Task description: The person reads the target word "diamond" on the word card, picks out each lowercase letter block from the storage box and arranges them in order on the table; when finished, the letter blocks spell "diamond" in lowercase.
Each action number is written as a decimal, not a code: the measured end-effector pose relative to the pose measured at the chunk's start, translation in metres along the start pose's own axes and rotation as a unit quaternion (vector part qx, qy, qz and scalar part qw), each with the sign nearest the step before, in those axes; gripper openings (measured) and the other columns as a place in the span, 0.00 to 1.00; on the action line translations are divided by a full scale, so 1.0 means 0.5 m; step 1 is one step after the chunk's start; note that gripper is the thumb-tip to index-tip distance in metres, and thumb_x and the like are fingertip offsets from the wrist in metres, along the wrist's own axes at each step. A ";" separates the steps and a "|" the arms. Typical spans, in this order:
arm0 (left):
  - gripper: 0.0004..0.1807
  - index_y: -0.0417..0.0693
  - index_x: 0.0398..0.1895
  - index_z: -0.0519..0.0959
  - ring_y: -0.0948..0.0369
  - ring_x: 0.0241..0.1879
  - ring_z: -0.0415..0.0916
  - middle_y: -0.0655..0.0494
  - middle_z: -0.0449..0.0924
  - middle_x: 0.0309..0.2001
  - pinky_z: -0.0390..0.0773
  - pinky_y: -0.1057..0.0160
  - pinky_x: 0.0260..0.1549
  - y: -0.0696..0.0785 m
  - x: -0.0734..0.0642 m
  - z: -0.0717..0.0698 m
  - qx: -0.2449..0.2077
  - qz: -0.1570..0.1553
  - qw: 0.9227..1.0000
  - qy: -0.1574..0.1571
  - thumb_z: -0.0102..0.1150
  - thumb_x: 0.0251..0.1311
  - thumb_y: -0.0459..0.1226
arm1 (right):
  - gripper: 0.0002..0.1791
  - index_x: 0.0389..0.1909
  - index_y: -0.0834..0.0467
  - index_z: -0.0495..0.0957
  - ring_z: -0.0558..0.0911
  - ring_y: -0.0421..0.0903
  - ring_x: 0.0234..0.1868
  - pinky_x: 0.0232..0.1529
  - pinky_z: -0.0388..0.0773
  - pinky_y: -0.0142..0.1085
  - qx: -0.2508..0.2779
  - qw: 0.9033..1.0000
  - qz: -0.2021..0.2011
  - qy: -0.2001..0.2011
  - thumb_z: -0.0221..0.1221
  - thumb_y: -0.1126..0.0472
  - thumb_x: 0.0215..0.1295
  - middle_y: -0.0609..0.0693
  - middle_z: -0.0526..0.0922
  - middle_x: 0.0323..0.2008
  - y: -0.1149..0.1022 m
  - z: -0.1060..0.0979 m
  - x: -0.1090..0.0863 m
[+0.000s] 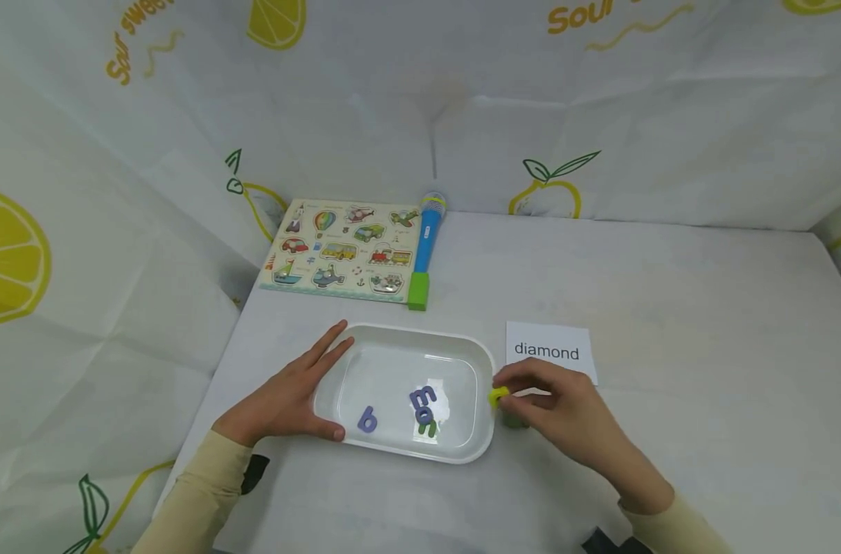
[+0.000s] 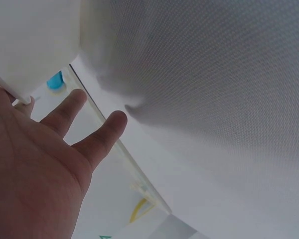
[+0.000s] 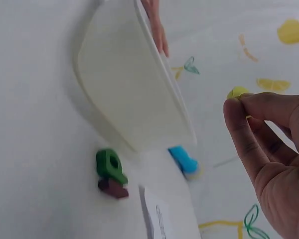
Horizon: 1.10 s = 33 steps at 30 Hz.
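A white tray (image 1: 406, 454) holds toy letters: a purple one like a b (image 1: 368, 420), a purple m (image 1: 423, 395), a purple o (image 1: 424, 415) and a green n (image 1: 428, 429), the last three bunched together. My left hand (image 1: 288, 396) spans the tray's left end, its thumb on the near rim and straight fingers at the far corner. Just above the right rim, my right hand (image 1: 565, 408) pinches a small yellow letter (image 1: 498, 396) between thumb and fingertips; which letter cannot be told. Beside the tray, a green letter (image 3: 109, 164) touches a dark red piece (image 3: 113, 189).
A white card (image 1: 548, 346) reading "diamond" lies partly behind my right hand. Further back are a picture puzzle board (image 1: 347, 250) with vehicles and a blue toy microphone (image 1: 427, 238) with a green base. A lemon-print cloth (image 1: 406, 115) hangs behind the table.
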<state>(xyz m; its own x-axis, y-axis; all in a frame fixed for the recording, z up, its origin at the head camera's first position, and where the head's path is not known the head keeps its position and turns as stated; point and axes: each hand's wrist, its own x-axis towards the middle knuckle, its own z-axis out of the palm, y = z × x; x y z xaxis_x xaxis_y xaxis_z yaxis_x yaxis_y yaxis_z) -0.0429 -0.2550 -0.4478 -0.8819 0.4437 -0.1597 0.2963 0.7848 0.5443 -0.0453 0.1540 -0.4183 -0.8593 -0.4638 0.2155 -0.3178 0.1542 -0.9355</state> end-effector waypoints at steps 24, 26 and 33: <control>0.74 0.52 0.82 0.50 0.48 0.76 0.52 0.63 0.30 0.82 0.68 0.43 0.64 -0.004 -0.003 -0.001 0.009 0.012 1.000 0.001 0.68 0.32 0.77 | 0.18 0.41 0.56 0.84 0.79 0.34 0.29 0.31 0.79 0.29 -0.265 0.956 0.083 0.091 0.75 0.73 0.49 0.40 0.84 0.31 0.111 -0.028 -0.087; 0.74 0.52 0.82 0.50 0.48 0.76 0.52 0.63 0.30 0.82 0.68 0.43 0.64 -0.003 -0.001 -0.001 0.008 0.013 1.000 0.001 0.68 0.32 0.77 | 0.20 0.42 0.56 0.84 0.79 0.34 0.29 0.31 0.79 0.30 -0.280 0.953 0.069 0.086 0.75 0.73 0.47 0.41 0.85 0.33 0.115 -0.029 -0.089; 0.74 0.52 0.82 0.51 0.48 0.76 0.52 0.64 0.30 0.82 0.69 0.43 0.64 0.000 0.001 -0.003 0.002 0.009 1.000 -0.003 0.68 0.32 0.77 | 0.29 0.46 0.52 0.84 0.77 0.38 0.33 0.29 0.75 0.31 -0.282 0.957 0.048 0.048 0.77 0.76 0.40 0.38 0.83 0.38 0.114 -0.033 -0.100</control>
<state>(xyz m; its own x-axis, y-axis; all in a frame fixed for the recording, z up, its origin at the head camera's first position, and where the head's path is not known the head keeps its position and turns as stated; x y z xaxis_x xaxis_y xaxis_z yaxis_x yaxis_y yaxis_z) -0.0439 -0.2554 -0.4467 -0.8740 0.4602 -0.1560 0.3132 0.7789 0.5433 -0.0269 0.2003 -0.4780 -0.9197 -0.3456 0.1862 -0.3778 0.6505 -0.6589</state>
